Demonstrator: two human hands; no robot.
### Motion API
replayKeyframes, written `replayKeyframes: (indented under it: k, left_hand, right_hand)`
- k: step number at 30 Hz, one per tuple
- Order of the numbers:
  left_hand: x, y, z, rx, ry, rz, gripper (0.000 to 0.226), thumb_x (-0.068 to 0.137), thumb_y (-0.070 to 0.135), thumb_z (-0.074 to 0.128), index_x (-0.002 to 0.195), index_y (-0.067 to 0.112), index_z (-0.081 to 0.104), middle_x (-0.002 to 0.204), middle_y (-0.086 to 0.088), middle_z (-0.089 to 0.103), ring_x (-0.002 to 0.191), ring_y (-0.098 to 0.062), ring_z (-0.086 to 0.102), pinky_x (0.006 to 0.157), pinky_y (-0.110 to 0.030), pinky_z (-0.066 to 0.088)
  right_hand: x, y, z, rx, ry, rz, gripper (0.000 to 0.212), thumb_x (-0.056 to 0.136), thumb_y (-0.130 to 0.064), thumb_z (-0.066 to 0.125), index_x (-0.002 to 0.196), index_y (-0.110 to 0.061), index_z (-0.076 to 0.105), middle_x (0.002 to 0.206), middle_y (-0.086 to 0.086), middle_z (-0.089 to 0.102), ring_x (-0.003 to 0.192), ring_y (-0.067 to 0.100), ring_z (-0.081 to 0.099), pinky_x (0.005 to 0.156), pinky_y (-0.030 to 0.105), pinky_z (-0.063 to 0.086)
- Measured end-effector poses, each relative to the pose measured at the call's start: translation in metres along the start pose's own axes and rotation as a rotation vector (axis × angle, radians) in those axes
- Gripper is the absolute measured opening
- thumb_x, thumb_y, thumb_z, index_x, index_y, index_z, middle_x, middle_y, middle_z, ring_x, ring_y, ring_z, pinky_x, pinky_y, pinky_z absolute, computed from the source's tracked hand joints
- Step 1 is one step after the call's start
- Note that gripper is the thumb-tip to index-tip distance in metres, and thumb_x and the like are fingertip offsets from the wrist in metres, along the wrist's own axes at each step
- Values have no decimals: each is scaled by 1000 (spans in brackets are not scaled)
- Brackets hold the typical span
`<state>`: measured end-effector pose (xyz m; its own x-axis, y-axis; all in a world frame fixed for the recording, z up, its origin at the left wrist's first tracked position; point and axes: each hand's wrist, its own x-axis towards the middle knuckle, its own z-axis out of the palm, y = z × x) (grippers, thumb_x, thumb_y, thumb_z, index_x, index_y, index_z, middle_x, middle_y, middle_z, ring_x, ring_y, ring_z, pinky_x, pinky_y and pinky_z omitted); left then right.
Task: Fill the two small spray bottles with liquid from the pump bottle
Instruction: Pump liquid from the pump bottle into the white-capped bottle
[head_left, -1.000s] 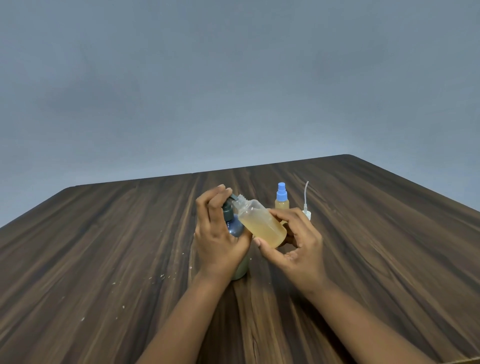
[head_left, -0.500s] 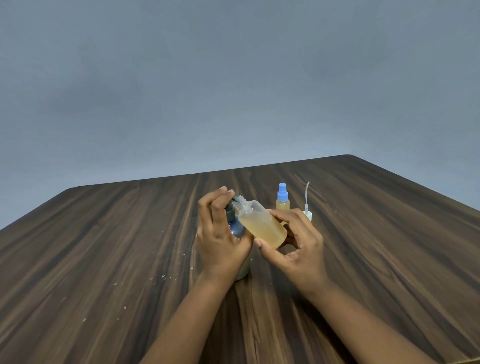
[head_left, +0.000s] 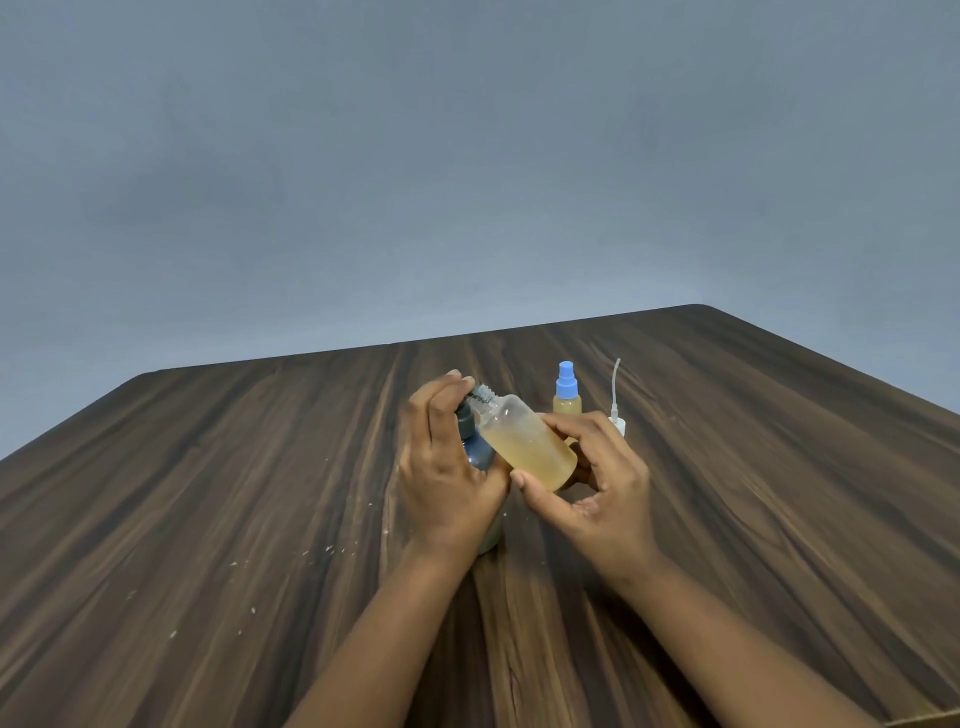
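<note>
— What can't you make out?
— The left hand (head_left: 447, 467) covers most of the pump bottle (head_left: 475, 449); only a dark neck and a pale base show.
— And behind?
— The right hand (head_left: 592, 483) hides the lower part of the blue-capped spray bottle (head_left: 566, 397) and the white sprayer top (head_left: 616, 423).
— Edges?
— Both forearms and the bench (head_left: 208, 519) run off the frame.

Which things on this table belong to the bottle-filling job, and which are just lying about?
In the job: pump bottle under left hand; open spray bottle, tilted, in right hand; blue-capped spray bottle; loose white sprayer top.

Lying about: pale crumbs on the table.
</note>
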<state>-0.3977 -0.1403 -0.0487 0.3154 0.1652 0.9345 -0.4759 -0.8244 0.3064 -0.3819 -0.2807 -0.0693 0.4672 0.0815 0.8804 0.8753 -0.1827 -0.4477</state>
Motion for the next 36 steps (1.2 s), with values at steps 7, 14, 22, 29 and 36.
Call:
replayKeyframes:
  k: [7, 14, 22, 29, 36]
  left_hand:
    - [-1, -1, -1, 20, -11, 2, 83, 56, 8, 82, 124, 19, 36, 127, 1, 38, 113, -17, 48, 74, -36, 55]
    - [1, -1, 0, 13, -14, 3, 71, 55, 11, 78, 115, 18, 40, 117, 1, 40, 102, -15, 49, 67, -37, 55]
    - [0, -1, -2, 7, -13, 10, 73, 62, 17, 75, 123, 19, 36, 126, 1, 36, 111, -16, 48, 72, -34, 54]
    - [-1, 1, -1, 33, -21, -15, 81, 52, 5, 83, 117, 20, 38, 119, 0, 35, 104, -23, 53, 66, -37, 56]
    - [1, -2, -1, 10, -13, -5, 76, 59, 11, 79, 122, 19, 38, 124, 1, 37, 108, -16, 49, 67, -36, 55]
  right_hand:
    - [-1, 0, 0, 13, 1, 6, 45, 76, -32, 74, 111, -8, 64, 100, -2, 59, 87, 12, 62, 65, 21, 53]
    - [-1, 1, -1, -11, -5, 6, 46, 76, -34, 73, 111, -5, 64, 100, 0, 60, 88, 12, 61, 65, 24, 54]
    - [-1, 2, 0, -1, -2, 8, 45, 76, -33, 74, 111, -6, 64, 101, 1, 60, 89, 13, 62, 65, 25, 55]
    - [0, 1, 0, -1, 1, 7, 45, 76, -33, 74, 111, -5, 65, 100, 1, 60, 87, 14, 62, 64, 27, 55]
    - [0, 1, 0, -2, -1, 8, 46, 76, -33, 73, 110, -4, 64, 100, 2, 60, 87, 15, 62, 63, 28, 55]
